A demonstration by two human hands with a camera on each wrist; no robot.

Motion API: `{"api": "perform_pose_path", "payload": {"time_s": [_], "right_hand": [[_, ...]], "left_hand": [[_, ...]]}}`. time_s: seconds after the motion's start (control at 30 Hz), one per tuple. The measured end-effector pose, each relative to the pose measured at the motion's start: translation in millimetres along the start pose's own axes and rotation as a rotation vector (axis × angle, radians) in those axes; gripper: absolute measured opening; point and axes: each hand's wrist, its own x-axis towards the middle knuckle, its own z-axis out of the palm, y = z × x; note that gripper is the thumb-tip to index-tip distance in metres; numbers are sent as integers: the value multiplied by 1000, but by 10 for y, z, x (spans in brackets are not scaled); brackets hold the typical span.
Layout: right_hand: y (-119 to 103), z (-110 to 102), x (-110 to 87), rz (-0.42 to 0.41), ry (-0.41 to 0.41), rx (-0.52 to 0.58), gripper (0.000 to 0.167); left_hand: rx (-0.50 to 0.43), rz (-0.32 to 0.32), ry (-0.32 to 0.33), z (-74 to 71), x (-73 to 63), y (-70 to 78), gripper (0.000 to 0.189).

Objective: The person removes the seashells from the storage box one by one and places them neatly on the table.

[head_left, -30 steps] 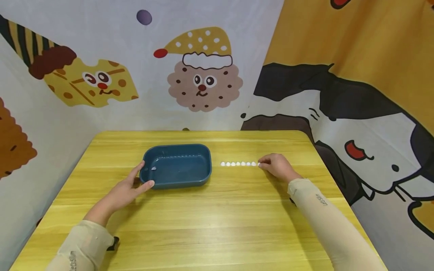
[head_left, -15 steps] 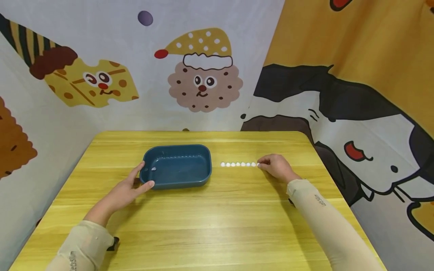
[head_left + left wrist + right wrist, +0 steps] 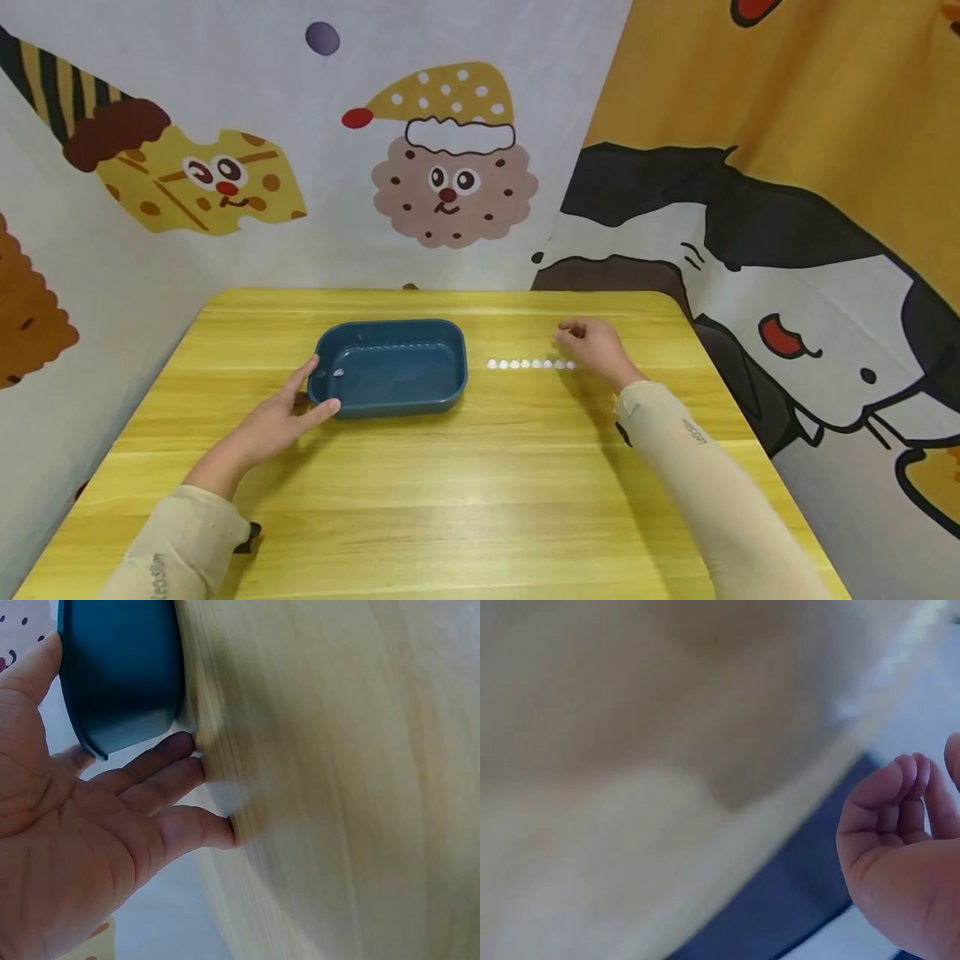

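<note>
My left hand rests at the left end of a blue rectangular tray, its thumb on the near rim and a finger on the left rim. In the left wrist view the other fingers extend toward the tabletop. One small pale piece lies inside the tray. Right of it, several small white shell-like pieces form a straight row on the table. Above the row's right end hovers my right hand, fingers loosely bent. Nothing shows between thumb and fingers in the right wrist view.
The yellow wood-grain table reaches back to a wall hung with cartoon-printed cloth. Its right edge runs beside another cartoon-printed cloth. Both forearms wear beige sleeves.
My right hand has let go of the last white piece at the row's right end and moved up and slightly left, away from it. The left hand and tray have stayed in place.
</note>
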Motion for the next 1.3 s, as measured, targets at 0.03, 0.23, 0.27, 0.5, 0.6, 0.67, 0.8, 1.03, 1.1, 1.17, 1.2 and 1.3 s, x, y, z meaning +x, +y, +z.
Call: {"api": "perform_pose_path", "payload": {"time_s": [0.03,0.23,0.27,0.5,0.6,0.67,0.8,1.03,1.1,1.17,1.2,1.3], "right_hand": [[-173,34,41,-18,4,14,46],[-1339,587,225,-239,-116,-14,40],[-1509,723,230,-273,-165,-40,40],[-2250,1813,210,-424,-384,-410,44],[-2332,2130,214,-410,-385,-497,46],[-2363,2255,220,-411,-366,-532,45],[-2406,2381,236,-472,-307,-629,40],[-2319,2303,241,-529,-226,-634,24],[-2276,2252,253,-535,-217,-627,26],[-2211,2191,268,-552,-212,-628,27],[-2176,2145,272,-563,-214,-620,27],[-2052,1954,266,-588,-207,-550,23]], "left_hand": [[0,-2,1,-6,-3,0,103],[-6,-9,-5,-14,-24,8,104],[-8,-12,-6,-13,-25,16,104],[-13,-18,-11,4,-21,-1,104],[-22,-3,-11,22,-19,-8,103],[-25,8,-3,26,-18,-13,102],[-21,11,9,20,-21,-37,101],[-15,10,-1,34,13,-19,102],[-6,4,1,30,13,-24,102],[1,-2,5,25,6,-29,103],[4,-5,7,22,1,-28,103],[12,-3,9,17,-11,-20,103]]}}
